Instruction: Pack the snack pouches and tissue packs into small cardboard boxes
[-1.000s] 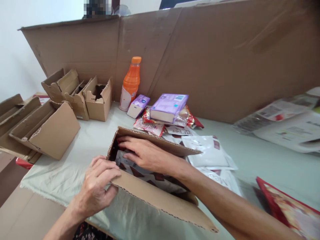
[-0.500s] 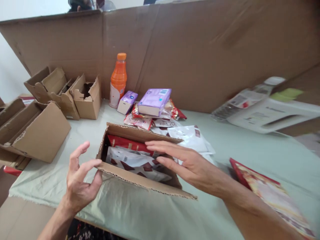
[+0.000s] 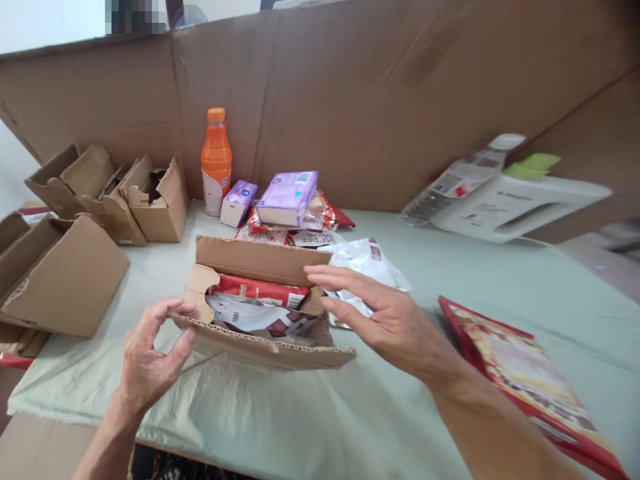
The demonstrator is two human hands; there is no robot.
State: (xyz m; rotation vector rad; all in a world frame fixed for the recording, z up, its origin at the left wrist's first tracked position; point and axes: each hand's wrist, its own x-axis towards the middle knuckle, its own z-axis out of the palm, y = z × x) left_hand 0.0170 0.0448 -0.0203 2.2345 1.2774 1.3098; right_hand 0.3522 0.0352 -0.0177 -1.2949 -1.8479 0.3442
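Observation:
An open cardboard box (image 3: 270, 357) stands between my hands, its long flaps upright. Inside lie a red packet (image 3: 260, 291) and a silver-white packet (image 3: 260, 319) with brown markings. My left hand (image 3: 153, 357) touches the box's left end, fingertips at a small end flap (image 3: 201, 288), thumb held apart. At the right end, my right hand (image 3: 377, 317) reaches over the corner with fingers stretched out, nothing between them. Whether it touches the cardboard I cannot tell. Silver-white pouches (image 3: 367, 263) lie behind this hand.
Several open cardboard boxes (image 3: 75, 280) stand at left. Behind are an orange drink bottle (image 3: 216, 163) and purple packs (image 3: 287, 197) on snack bags. A clear bottle (image 3: 450, 187) and white jug (image 3: 520, 203) lean at right. A red packet (image 3: 525, 373) lies on the green cloth (image 3: 225, 427).
The small left end flap now leans inward over the box opening, with my left fingertips at it. My right hand has moved off the packets toward the right end. The view has shifted.

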